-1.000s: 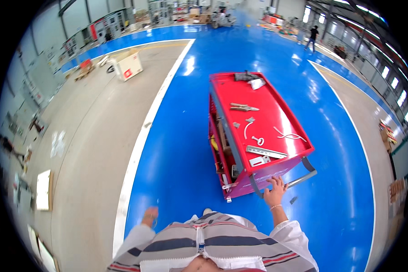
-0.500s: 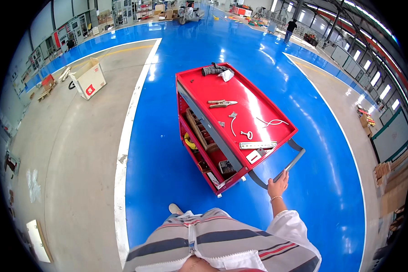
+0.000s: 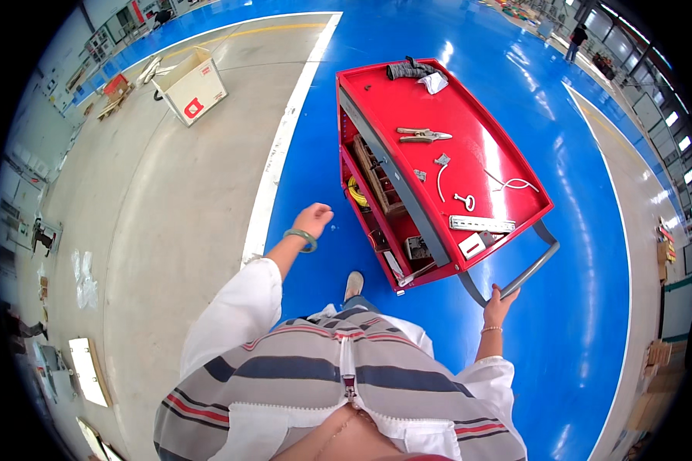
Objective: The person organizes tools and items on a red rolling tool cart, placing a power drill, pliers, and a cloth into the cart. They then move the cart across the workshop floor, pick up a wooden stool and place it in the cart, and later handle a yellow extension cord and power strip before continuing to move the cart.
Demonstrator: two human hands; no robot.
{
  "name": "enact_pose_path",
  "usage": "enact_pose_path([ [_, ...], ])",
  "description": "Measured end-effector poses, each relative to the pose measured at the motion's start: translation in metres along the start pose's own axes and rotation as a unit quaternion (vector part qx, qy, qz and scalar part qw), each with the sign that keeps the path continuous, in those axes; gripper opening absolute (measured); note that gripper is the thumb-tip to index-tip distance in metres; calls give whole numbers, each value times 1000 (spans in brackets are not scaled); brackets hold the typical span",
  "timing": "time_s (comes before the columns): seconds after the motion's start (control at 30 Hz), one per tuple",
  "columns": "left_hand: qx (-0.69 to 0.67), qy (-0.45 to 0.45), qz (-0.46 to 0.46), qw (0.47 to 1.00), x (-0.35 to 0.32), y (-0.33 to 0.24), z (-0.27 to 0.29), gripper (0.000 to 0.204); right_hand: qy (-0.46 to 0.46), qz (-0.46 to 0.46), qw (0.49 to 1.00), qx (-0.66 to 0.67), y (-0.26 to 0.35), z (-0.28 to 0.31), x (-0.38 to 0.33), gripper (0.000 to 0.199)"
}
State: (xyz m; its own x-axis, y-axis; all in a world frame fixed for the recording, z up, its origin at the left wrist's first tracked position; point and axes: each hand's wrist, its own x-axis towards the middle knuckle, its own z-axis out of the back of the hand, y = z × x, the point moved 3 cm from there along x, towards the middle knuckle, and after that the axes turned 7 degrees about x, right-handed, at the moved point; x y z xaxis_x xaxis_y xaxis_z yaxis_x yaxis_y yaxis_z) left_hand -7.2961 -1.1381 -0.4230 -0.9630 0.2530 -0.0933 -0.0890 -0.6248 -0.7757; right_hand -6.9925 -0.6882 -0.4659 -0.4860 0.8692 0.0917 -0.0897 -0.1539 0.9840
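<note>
A red tool cart point(image 3: 480, 127) stands ahead of me, slightly to the right. My right hand point(image 3: 500, 303) is wrapped around its grey bar handle point(image 3: 544, 257) at the near end. My left hand point(image 3: 314, 220) hangs free over the floor, left of the cart, fingers curled with nothing visible in them. On the cart top lie pliers point(image 3: 423, 136), a pale key-shaped piece point(image 3: 466, 202), white wire pieces point(image 3: 519, 184) and a slotted metal rail point(image 3: 480, 224). Dark grey fabric point(image 3: 409, 71) and a crumpled white piece point(image 3: 434, 83) rest at the far end.
Lower shelves hold a brown divided box point(image 3: 380, 180) and yellow cable point(image 3: 356, 192). A white crate point(image 3: 196, 88) stands on the grey floor to the left, past a white floor line point(image 3: 284, 131). Another person point(image 3: 577, 42) is far off at the right.
My left hand and forearm have come into view on the left. The cart now appears farther right and higher in the picture. My right hand stays on the handle.
</note>
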Motion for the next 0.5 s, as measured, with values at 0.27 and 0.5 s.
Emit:
enact_pose_path([
  [0.27, -72, 28, 64, 995, 34, -71, -34, 46, -58, -335, 903, 264, 34, -21, 39, 24],
  [0.5, -244, 95, 197, 945, 128, -104, -92, 76, -95, -297, 926, 214, 49, -60, 71, 30],
])
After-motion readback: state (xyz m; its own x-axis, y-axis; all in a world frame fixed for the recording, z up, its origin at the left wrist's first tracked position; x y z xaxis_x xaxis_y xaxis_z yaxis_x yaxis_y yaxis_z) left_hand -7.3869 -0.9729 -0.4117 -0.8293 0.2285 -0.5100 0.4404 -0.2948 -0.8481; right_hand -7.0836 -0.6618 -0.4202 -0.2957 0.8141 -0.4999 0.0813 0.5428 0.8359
